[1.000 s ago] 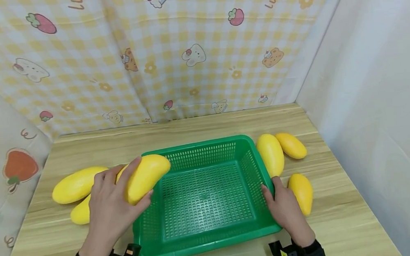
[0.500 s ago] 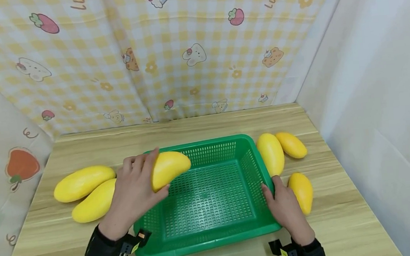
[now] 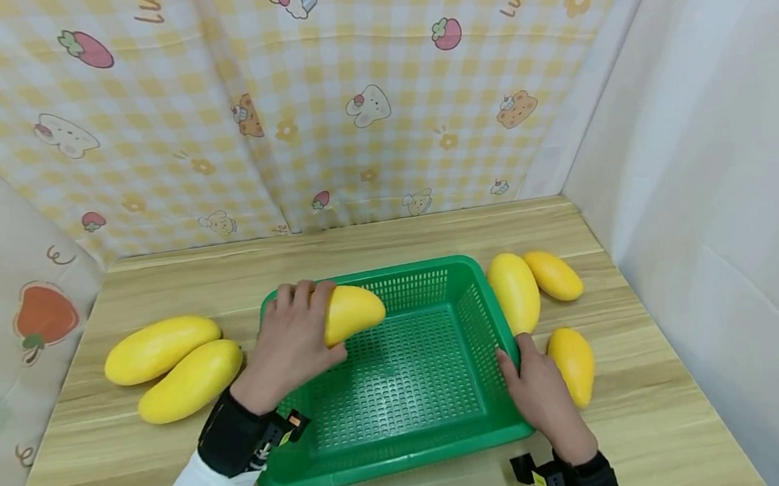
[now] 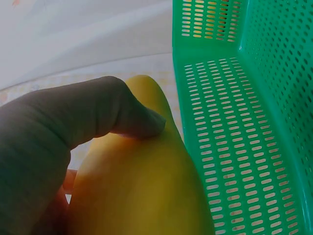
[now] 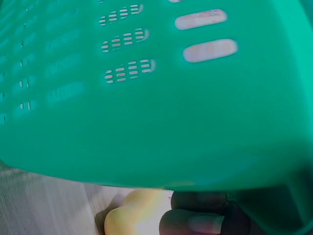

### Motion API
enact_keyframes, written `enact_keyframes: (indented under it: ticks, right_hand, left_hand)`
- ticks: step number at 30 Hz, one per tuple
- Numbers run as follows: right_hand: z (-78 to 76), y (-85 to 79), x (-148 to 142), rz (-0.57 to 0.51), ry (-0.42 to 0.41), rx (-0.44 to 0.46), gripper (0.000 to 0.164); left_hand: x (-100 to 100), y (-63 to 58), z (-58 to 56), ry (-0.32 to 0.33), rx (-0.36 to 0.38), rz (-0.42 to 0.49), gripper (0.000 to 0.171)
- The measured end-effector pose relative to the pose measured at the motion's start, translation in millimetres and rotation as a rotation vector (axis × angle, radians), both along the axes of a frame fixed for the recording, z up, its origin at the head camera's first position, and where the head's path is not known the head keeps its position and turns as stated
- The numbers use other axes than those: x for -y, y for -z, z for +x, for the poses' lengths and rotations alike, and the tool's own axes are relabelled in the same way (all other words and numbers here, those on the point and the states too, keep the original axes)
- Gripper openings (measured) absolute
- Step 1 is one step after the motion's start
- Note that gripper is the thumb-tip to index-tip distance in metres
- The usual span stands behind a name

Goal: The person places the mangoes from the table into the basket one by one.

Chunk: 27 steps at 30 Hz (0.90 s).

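Note:
My left hand (image 3: 293, 342) grips a yellow mango (image 3: 354, 313) above the left part of a green plastic basket (image 3: 399, 461). The left wrist view has the thumb lying across that mango (image 4: 142, 181), with the basket's slotted wall (image 4: 234, 147) to its right. On the basket's right side, my right hand (image 3: 545, 392) holds the rim, thumb on the inner side. Seen from the right wrist, the basket's wall (image 5: 146, 132) fills most of the picture, with fingertips (image 5: 205, 223) below it. No fruit shows on the visible part of the basket's floor.
Two mangoes, one farther back (image 3: 160, 349) and one nearer (image 3: 191, 381), lie left of the basket on the wooden table (image 3: 88, 475). Right of it lie a large mango (image 3: 514, 293) and two smaller ones (image 3: 553, 276) (image 3: 572, 366). A checked curtain (image 3: 367, 159) hangs behind.
My left hand has carried its mango rightward, from the basket's left edge to over its inside. The nearer left mango is now uncovered. My right hand stays on the rim.

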State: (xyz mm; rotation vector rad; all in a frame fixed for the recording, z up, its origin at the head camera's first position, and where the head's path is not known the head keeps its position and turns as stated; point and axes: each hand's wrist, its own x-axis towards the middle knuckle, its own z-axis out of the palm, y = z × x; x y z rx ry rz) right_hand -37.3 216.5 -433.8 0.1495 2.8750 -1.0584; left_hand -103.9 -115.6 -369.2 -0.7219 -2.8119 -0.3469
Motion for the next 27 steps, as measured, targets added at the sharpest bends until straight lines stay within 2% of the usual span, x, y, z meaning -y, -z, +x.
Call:
enact_keyframes:
  ticks: [7,14,19,27]
  right_hand:
    - [-0.3,-1.1,1,-0.003,-0.003,0.005,0.026]
    - [0.2,-0.4,0,0.006,-0.005,-0.010,0.025]
    - [0.8,0.2,0,0.002,-0.003,-0.013,0.026]
    - [0.5,0.5,0,-0.002,-0.001,-0.011,0.026]
  left_hand:
    - [-8,7.0,-6.2,0.014,0.023,-0.015,0.076]
    - [-14,23.4,-12.2,0.021,0.062,-0.055,0.079]
    - [-16,33.3,-14.7,0.028,0.050,-0.096,0.081]
    - [-19,41.6,-18.7,0.037,0.011,-0.172,0.078]
